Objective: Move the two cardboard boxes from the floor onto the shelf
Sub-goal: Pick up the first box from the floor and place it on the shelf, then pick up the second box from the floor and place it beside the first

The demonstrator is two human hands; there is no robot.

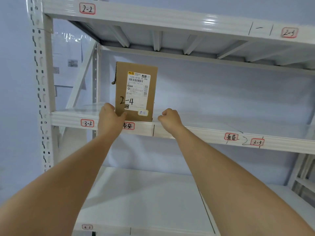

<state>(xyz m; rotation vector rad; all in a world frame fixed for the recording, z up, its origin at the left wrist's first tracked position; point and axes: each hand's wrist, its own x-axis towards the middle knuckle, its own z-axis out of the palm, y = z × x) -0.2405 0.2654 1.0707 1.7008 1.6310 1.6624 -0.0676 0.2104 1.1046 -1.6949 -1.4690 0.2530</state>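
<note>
A brown cardboard box stands upright on the white middle shelf, its front showing a white shipping label and a handwritten "2-4". My left hand grips the box's lower left corner, thumb on the front face. My right hand is curled into a loose fist just right of the box's lower right corner, at the shelf's front edge, apart from the box. No second box is in view.
The white metal rack has a slotted upright post at the left, an upper shelf tagged 2-2 and 2-3, and a lower shelf. A pale wall is behind. Another rack's frame shows at the right edge.
</note>
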